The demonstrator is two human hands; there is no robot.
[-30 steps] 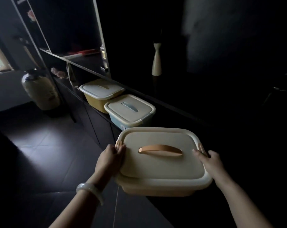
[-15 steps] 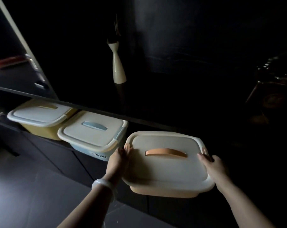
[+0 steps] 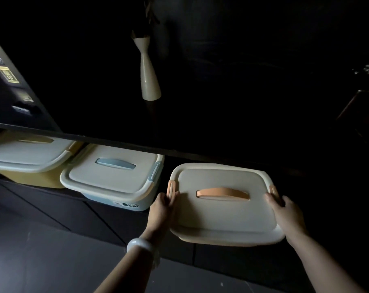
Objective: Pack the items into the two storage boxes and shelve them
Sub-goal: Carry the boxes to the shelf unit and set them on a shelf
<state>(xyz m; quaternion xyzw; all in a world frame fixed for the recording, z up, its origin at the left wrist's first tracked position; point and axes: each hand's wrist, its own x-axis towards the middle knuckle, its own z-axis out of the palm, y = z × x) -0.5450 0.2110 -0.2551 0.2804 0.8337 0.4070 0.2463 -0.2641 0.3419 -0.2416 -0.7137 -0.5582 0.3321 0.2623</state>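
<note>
The left hand [image 3: 161,210], wearing a pale bangle [image 3: 140,246] at the wrist, is gripping the left edge of the orange-handled box [image 3: 223,210], fingers curled at its orange clasp [image 3: 171,187]. The right hand [image 3: 285,212] is gripping the right edge in the same way. The box, lid closed, is sitting at the front of the dark shelf [image 3: 116,141] opening. Just beside it on the left the blue-handled box [image 3: 113,178] is standing, and further left the yellow box [image 3: 31,159]. Behind, on the upper surface, a white vase [image 3: 149,77] is standing upright.
</note>
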